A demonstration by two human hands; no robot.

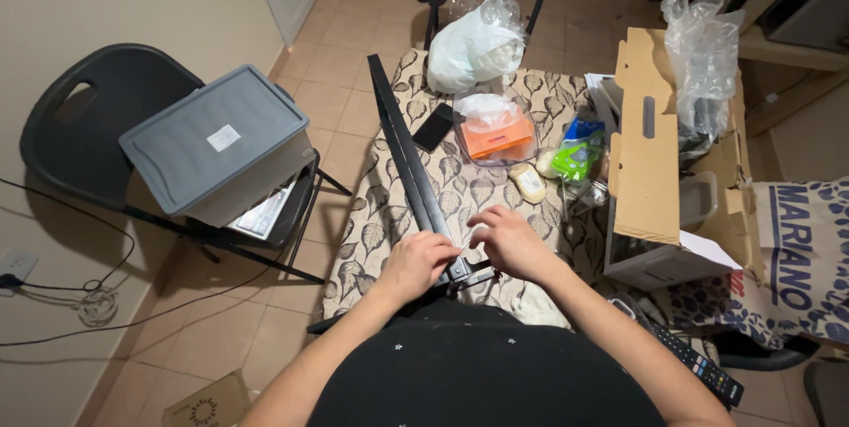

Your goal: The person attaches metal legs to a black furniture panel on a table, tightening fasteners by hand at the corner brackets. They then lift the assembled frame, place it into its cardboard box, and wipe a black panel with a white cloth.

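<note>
On the leaf-patterned tablecloth (460, 188), near the front edge, both hands are working at the lower end of a long black folded stand (409, 153). It is lying diagonally across the table, its far end reaching toward the white plastic bag (473, 47) and its near end sitting under the hands.

Left hand (420, 263): fingers curled down over the stand just above its base, gripping it and pinning it to the cloth.

Right hand (511, 240): fingers half-closed, tips pinching toward something small and pale at the joint; what it is cannot be made out.

Progress, as judged: the stand's legs are lying together, not spread, and a short black piece is sticking out at the base between the hands. The work at that joint seems to be underway, not finished; nothing is standing upright yet.

Around them: a black phone (433, 126) is lying just beside the stand, a clear tub with an orange item (495, 131) is sitting behind it, a cardboard box (650, 171) is standing open to the right, and a remote control (699, 363) is lying by the right forearm. A grey lidded bin (217, 140) is resting on a folding chair (80, 126) to the left.
</note>
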